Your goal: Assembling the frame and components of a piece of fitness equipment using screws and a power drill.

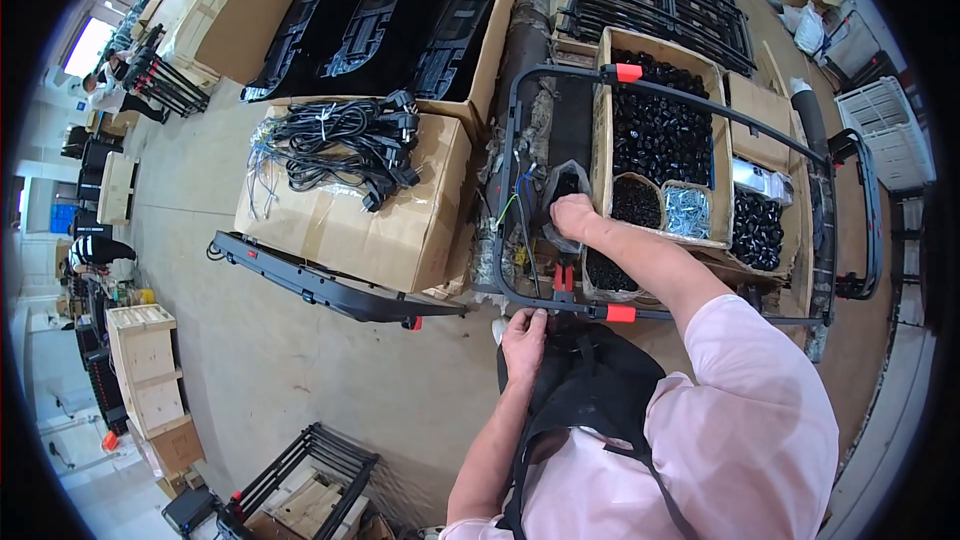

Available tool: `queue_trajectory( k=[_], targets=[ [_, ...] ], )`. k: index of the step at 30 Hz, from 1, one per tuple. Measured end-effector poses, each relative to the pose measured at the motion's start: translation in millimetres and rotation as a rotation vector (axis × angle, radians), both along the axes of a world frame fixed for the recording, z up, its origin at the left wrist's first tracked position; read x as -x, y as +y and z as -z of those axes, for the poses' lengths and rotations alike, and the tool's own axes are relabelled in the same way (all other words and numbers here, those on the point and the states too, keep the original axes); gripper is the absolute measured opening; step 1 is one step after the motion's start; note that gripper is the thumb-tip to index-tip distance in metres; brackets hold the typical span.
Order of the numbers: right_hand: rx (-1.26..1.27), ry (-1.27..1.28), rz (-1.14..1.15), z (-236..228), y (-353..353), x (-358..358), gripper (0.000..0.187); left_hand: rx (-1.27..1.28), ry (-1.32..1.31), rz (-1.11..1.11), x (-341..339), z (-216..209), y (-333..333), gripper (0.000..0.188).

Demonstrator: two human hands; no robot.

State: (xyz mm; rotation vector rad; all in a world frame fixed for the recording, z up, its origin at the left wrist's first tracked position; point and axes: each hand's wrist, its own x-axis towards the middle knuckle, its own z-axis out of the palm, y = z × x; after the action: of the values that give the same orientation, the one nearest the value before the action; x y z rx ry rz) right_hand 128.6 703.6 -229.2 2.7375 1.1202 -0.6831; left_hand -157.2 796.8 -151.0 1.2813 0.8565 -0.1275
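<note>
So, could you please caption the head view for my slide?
Right hand reaches into a bag while left hand touches a black tube frame.

I am standing on a bare concrete floor [260, 360] that is stretching away to my left. Daylight is pouring through windows [90, 45] at the far left. Wooden crates [148, 370] are sitting stacked by the left edge, and black metal racks [300, 470] are lying low beside me. A white plastic crate [890, 125] is standing at the far right.
</note>
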Motion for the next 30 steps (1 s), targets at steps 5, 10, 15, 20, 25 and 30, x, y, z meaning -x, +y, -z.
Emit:
queue_trajectory(
  k=[5,10,15,20,25,30],
  targets=[
    [0.198,-0.047,0.059,39.3,-1.3,11.6,0.023,0.018,-0.040,-0.012,-1.3,0.5,-3.8,0.020],
    [0.208,-0.030,0.004,33.1,0.0,11.9,0.024,0.026,-0.040,-0.010,-1.5,-3.1,-1.1,0.019],
    [0.045,-0.021,0.066,-19.5,3.3,-0.1,0.023,0.066,-0.059,-0.042,-1.6,-7.9,1.4,0.019],
    [-0.244,-0.132,0.056,-61.9,-22.6,3.1,0.017,0.081,-0.049,0.031,-4.1,-8.2,3.8,0.021],
    [-0.673,0.325,0.598,-143.4,-42.3,44.5,0.027,0.115,-0.098,0.032,-4.9,-8.4,12.2,0.019],
    [-0.995,0.816,0.926,-222.3,-71.6,142.9,0.029,0.097,-0.108,0.112,-4.3,13.3,26.5,0.017]
  ],
)
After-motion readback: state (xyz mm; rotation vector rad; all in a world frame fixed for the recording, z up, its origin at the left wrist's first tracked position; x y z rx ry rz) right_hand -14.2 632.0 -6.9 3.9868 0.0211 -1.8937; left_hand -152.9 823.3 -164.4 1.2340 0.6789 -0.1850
